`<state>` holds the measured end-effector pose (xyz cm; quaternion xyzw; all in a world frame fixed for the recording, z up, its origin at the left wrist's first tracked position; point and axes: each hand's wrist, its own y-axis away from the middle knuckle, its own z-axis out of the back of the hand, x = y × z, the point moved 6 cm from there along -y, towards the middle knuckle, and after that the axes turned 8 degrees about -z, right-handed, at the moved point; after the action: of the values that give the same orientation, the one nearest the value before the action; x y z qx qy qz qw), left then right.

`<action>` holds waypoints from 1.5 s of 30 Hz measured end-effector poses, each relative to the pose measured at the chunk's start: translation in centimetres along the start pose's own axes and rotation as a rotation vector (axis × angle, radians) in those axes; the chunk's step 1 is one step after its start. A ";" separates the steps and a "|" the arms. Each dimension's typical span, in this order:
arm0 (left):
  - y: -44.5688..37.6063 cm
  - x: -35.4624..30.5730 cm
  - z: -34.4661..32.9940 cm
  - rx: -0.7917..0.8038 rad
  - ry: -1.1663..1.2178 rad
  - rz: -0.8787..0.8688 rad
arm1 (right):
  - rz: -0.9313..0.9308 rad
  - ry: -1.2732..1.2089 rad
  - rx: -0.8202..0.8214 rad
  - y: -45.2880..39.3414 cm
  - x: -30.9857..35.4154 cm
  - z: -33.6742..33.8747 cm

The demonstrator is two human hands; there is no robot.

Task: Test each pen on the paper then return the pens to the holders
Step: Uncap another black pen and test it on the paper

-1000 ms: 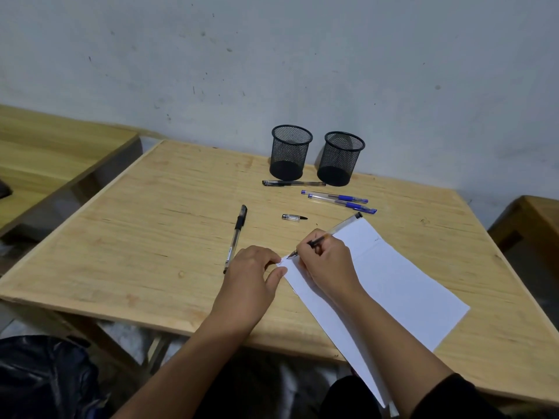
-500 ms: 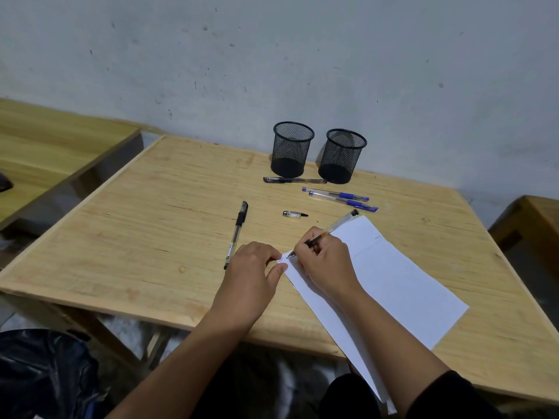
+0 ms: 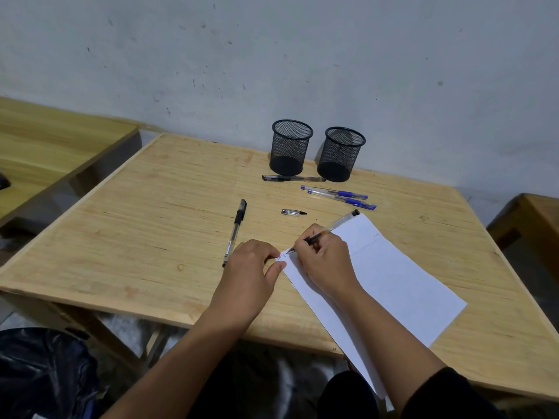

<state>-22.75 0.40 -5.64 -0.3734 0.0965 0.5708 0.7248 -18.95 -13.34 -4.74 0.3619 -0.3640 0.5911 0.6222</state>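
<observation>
- White sheet of paper lies askew on the pale wooden desk, its near corner overhanging the front edge; small ink marks now show at its far-left corner, where a second ago the corner looked unmarked.
- Right hand grips a clear-barrelled black pen in a writing hold, tip on the marked corner, as in the earlier frames.
- Left hand rests with curled fingers on the desk, thumb and fingertip pressing the paper's corner; its place is unchanged.
- Loose clear pen cap with black tip lies beyond the hands, apart from every pen.
- Capped black pen lies left of the left hand, pointing away from the person.
- Another black pen lies crosswise just before the two holders; two blue pens lie side by side to its right.
- Left black mesh holder and right black mesh holder stand upright near the desk's far edge, close together; no pen shows above either rim.
- Grey, speckled plaster wall backs the desk.
- Second wooden surface stands at the left, and a third wooden piece at the right edge.
- Dark glossy bag sits on the floor at lower left.
</observation>
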 end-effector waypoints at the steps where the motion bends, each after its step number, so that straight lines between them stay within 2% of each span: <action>1: 0.0 0.0 0.0 -0.001 0.003 0.002 | 0.001 0.005 -0.003 0.0 0.0 0.0; 16: 0.0 0.1 -0.2 -0.012 -0.001 -0.001 | 0.003 0.019 -0.049 -0.1 -0.1 0.1; 23: -0.6 -0.3 -0.1 -0.018 -0.009 -0.005 | -0.151 -0.194 -0.115 -0.8 -0.7 1.3; 26: -2.6 -0.6 0.0 -0.026 -0.011 0.001 | -0.153 -0.248 -0.141 -1.2 -0.3 2.5; 29: -5.5 -0.7 -0.4 -0.009 -0.026 -0.001 | -0.190 -0.414 -0.121 -1.5 -0.3 3.6; 35: -10.1 -0.1 -2.7 0.138 -0.148 -0.013 | -0.296 -0.551 -0.134 -1.9 -1.2 5.4; 40: -11.4 0.7 -3.8 0.240 -0.202 -0.025 | -0.296 -0.603 -0.134 -2.6 -1.6 6.2; 45: -11.5 0.6 -3.2 0.161 -0.123 -0.024 | -0.233 -0.569 -0.132 -3.2 -1.3 6.4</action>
<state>-11.27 -2.04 -3.27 -0.2793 0.0929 0.5745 0.7638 -15.95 -19.71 -2.91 0.5109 -0.5171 0.3662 0.5809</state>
